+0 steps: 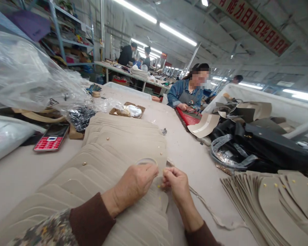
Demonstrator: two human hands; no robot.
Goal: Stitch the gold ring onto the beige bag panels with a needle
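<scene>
My left hand [136,182] and my right hand [176,182] meet over a long fanned stack of beige cut leather pieces [113,150] with small gold studs. The left hand's fingers are closed around a clear roll of tape [146,161]. The right hand is pinched shut just beside it; what it pinches is too small to make out. Tiny yellow bits [159,186] lie on the piece under my hands.
A red keypad phone [52,137] lies at the left near clear plastic bags [28,75]. A second fan of beige pieces [277,201] sits at the right, dark bags [259,143] behind it. A person in denim [187,94] works across the table.
</scene>
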